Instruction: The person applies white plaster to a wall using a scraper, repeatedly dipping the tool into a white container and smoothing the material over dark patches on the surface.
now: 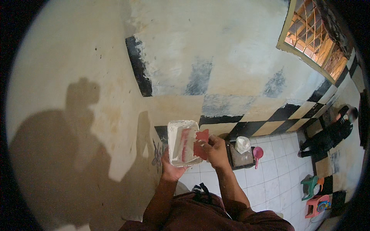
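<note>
My left hand (172, 170) grips a white rectangular plastic tub (172, 148) from below and along its near left side. Its walls are smeared with whitish paste, and a reddish streak runs along the inside. In my right hand (217, 154) is a red plastic putty spreader (202, 134), pinched between thumb and fingers at the tub's right edge. The spreader's edge looks uneven; whether it touches the tub, I cannot tell. Beyond the tub, the wall (239, 38) has black and cream checks partly covered by pale filler.
On the tiled floor (269, 169), a dark crate (241, 158) bears a white bag (242, 144), beside a pink dipper (258, 153). Green (309, 187) and pink stools (315, 206) stand at right, near a person in black (333, 133). A barred window (308, 38) is upper right.
</note>
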The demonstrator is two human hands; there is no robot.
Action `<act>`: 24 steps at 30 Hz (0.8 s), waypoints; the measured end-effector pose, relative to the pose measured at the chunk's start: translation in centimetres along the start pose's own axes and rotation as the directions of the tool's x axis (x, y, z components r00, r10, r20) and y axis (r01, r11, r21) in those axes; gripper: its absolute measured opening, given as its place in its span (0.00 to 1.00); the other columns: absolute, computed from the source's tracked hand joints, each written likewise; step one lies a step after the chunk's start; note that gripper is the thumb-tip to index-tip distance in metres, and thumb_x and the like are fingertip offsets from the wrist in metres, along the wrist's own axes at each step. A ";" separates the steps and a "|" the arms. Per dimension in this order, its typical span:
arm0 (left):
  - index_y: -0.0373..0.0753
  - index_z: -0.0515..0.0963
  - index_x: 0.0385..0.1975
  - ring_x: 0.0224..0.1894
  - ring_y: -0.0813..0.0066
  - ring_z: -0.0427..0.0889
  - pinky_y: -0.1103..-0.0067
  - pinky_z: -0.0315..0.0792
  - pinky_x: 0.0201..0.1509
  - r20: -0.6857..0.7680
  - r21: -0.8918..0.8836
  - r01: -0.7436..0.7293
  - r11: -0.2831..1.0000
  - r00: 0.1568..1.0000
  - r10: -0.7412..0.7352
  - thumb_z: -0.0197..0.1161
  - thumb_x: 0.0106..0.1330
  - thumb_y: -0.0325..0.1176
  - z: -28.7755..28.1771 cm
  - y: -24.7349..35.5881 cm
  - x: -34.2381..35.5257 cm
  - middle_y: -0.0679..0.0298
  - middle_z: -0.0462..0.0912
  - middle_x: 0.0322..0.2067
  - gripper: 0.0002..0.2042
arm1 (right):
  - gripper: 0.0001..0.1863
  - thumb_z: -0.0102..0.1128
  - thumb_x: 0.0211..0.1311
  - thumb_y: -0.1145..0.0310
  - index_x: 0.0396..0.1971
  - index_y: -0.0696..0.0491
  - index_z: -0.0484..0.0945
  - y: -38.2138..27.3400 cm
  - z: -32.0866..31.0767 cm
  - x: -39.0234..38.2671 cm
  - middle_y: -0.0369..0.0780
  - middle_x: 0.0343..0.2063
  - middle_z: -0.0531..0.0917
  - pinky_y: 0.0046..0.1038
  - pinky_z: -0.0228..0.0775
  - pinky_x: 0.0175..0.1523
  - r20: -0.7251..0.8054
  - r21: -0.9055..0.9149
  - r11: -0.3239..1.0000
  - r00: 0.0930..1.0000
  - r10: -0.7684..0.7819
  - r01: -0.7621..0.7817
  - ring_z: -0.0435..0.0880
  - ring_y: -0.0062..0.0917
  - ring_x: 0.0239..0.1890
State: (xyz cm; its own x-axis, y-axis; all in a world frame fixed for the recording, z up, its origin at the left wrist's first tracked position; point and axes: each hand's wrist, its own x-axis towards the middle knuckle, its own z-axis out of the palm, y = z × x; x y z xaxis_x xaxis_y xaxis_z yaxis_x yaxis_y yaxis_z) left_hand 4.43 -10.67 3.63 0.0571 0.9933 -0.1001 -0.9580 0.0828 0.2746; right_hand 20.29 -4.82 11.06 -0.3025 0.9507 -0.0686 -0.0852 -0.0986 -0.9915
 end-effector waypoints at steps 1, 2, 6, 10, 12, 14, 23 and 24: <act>0.48 0.66 0.63 0.61 0.57 0.69 0.48 0.64 0.60 -0.024 0.016 0.013 1.000 1.000 -0.012 0.49 0.62 0.57 0.5 0.1 0.2 0.64 0.69 0.61 0.31 | 0.09 0.57 0.58 0.73 0.37 0.62 0.80 0.4 0.6 0.3 0.39 0.27 0.83 0.23 0.73 0.32 -0.027 -0.050 0.996 0.997 -0.076 0.074 0.80 0.18 0.28; 0.48 0.66 0.63 0.61 0.57 0.69 0.48 0.64 0.60 -0.018 0.018 0.018 1.000 1.000 -0.017 0.49 0.62 0.57 0.9 0.1 0.5 0.64 0.69 0.61 0.31 | 0.11 0.56 0.57 0.72 0.37 0.62 0.80 0.4 0.9 0.4 0.40 0.26 0.84 0.24 0.74 0.32 -0.050 -0.101 0.984 0.987 -0.152 0.147 0.81 0.19 0.26; 0.48 0.68 0.61 0.59 0.58 0.71 0.51 0.65 0.59 -0.067 0.068 0.010 0.998 0.998 -0.005 0.50 0.63 0.55 1.8 0.4 0.9 0.65 0.73 0.58 0.29 | 0.10 0.57 0.58 0.75 0.38 0.65 0.79 -1.3 1.3 0.2 0.41 0.30 0.84 0.22 0.70 0.36 -0.013 -0.147 0.989 0.999 -0.032 0.030 0.77 0.17 0.31; 0.45 0.68 0.61 0.58 0.62 0.73 0.59 0.67 0.60 -0.003 -0.046 0.037 0.998 0.999 -0.037 0.49 0.67 0.49 2.3 0.4 1.0 0.63 0.74 0.57 0.25 | 0.11 0.58 0.58 0.74 0.38 0.65 0.79 -1.3 1.1 0.5 0.40 0.29 0.83 0.22 0.70 0.35 -0.015 -0.180 0.981 0.997 -0.070 0.066 0.77 0.17 0.30; 0.45 0.68 0.61 0.58 0.61 0.73 0.59 0.67 0.60 0.012 -0.053 0.027 0.998 1.000 -0.027 0.49 0.68 0.50 1.8 0.1 1.0 0.63 0.74 0.57 0.25 | 0.11 0.58 0.58 0.74 0.38 0.65 0.79 -1.7 1.2 0.6 0.39 0.28 0.83 0.22 0.70 0.34 -0.016 -0.213 0.976 0.998 -0.057 0.053 0.77 0.17 0.30; 0.45 0.68 0.61 0.58 0.61 0.73 0.59 0.67 0.60 0.028 -0.062 0.024 0.998 0.999 -0.022 0.48 0.68 0.51 1.9 -0.1 1.2 0.63 0.74 0.56 0.25 | 0.11 0.59 0.58 0.74 0.37 0.64 0.79 -1.8 1.3 0.7 0.38 0.26 0.83 0.22 0.69 0.32 -0.022 -0.304 0.949 0.995 -0.093 0.082 0.77 0.16 0.28; 0.45 0.68 0.60 0.57 0.60 0.73 0.60 0.67 0.60 0.071 0.009 0.076 0.997 0.995 -0.077 0.48 0.68 0.53 0.4 -0.7 2.1 0.61 0.74 0.56 0.26 | 0.09 0.57 0.60 0.73 0.36 0.63 0.80 -1.4 1.6 1.4 0.38 0.27 0.83 0.22 0.69 0.31 0.030 -0.254 0.959 0.992 -0.121 0.124 0.76 0.16 0.28; 0.44 0.68 0.60 0.57 0.60 0.73 0.61 0.67 0.60 0.046 0.013 0.069 0.998 0.997 -0.070 0.48 0.68 0.53 0.7 -0.8 2.1 0.60 0.74 0.55 0.26 | 0.09 0.57 0.60 0.73 0.36 0.63 0.80 -1.3 1.5 1.5 0.38 0.27 0.83 0.22 0.69 0.31 0.027 -0.256 0.959 0.992 -0.121 0.124 0.76 0.16 0.28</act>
State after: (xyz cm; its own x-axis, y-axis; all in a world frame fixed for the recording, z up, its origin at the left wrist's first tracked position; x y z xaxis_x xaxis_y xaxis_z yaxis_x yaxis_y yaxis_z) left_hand 5.55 -8.64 3.88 0.1363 0.9878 -0.0754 -0.9482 0.1521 0.2790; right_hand 18.54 -3.69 12.39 -0.3156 0.9473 0.0548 0.1244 0.0985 -0.9873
